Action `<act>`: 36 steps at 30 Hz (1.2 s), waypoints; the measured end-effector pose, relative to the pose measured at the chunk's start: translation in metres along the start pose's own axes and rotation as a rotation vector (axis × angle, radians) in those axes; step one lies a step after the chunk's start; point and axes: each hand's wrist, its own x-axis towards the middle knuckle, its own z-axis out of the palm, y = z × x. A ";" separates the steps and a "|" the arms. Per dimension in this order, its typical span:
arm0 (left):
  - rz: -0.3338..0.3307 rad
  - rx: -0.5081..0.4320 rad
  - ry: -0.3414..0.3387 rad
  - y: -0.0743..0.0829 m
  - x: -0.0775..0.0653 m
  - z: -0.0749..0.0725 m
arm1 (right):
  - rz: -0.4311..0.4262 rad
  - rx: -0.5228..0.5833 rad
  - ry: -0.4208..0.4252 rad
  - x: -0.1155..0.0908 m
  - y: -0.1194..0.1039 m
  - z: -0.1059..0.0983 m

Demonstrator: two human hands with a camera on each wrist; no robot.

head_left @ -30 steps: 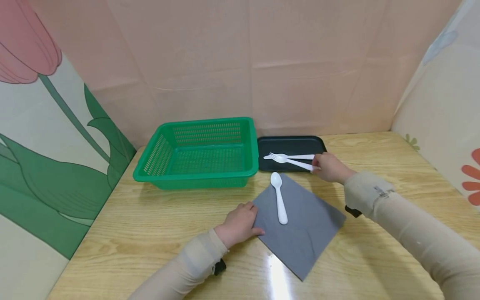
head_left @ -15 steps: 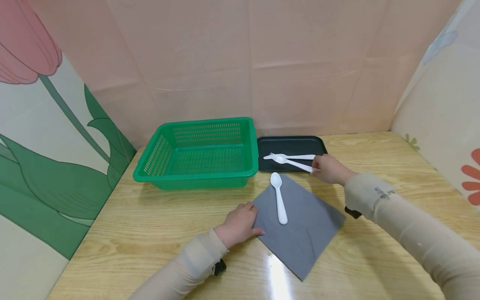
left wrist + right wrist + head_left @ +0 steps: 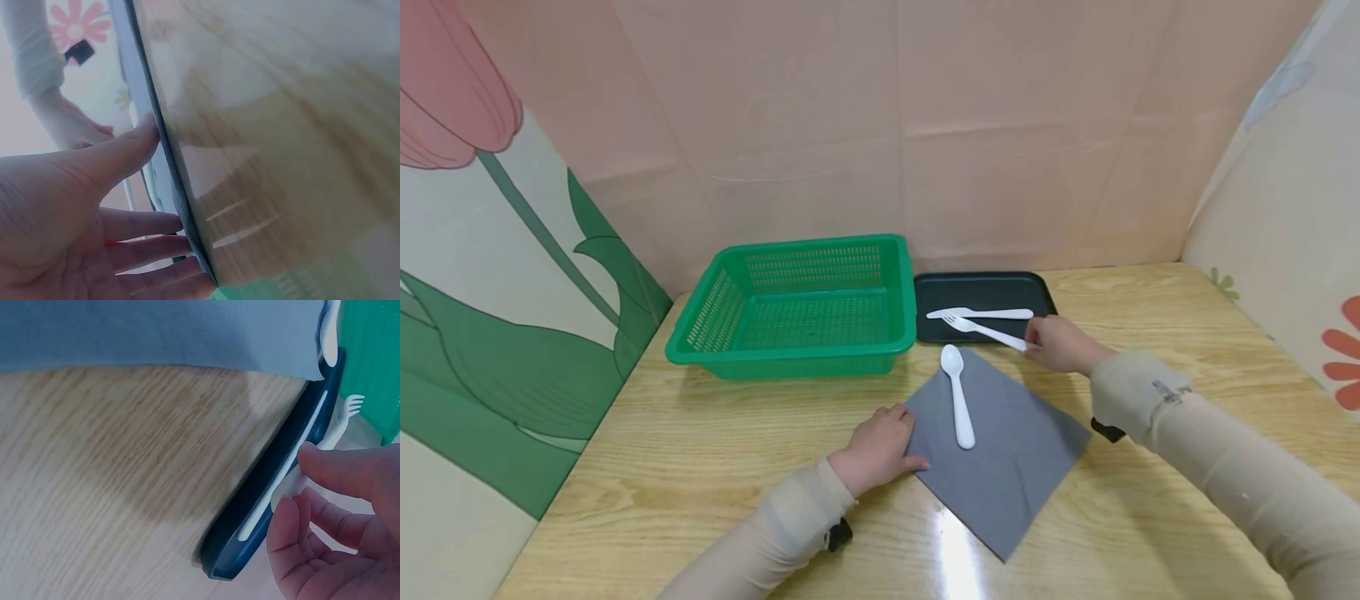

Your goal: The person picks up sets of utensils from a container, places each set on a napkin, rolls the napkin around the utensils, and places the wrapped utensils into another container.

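Observation:
In the head view my right hand (image 3: 1060, 343) pinches the handle end of a white plastic fork (image 3: 987, 332) between thumb and fingers. The fork slants over the black tray (image 3: 977, 287), its tines crossing a white plastic knife (image 3: 1000, 314) that lies there. My left hand (image 3: 877, 448) rests at the left edge of a grey folded napkin (image 3: 1007, 450), fingers loosely extended. A white plastic spoon (image 3: 958, 400) lies on that napkin, its bowl toward the back. In the right wrist view the fork (image 3: 337, 431) shows above the tray (image 3: 228, 556), its handle partly hidden by my fingers.
A green perforated plastic basket (image 3: 805, 350) stands at the back left, close beside the tray. The wooden table (image 3: 700, 467) meets a pink covered wall (image 3: 895, 133) behind and patterned panels at both sides.
My right hand has shifted slightly toward me, drawing the fork a little right and nearer. The knife's handle end now shows clear of the hand. My left hand stays put.

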 end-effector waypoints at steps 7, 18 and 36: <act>0.000 0.001 -0.002 0.000 0.000 -0.001 | -0.023 0.000 0.003 -0.003 -0.001 0.003; -0.002 -0.010 -0.007 0.001 0.000 -0.002 | 0.027 0.003 -0.080 -0.005 -0.003 0.002; 0.006 -0.003 0.003 0.000 -0.001 -0.002 | -0.018 0.021 -0.055 -0.013 -0.017 0.007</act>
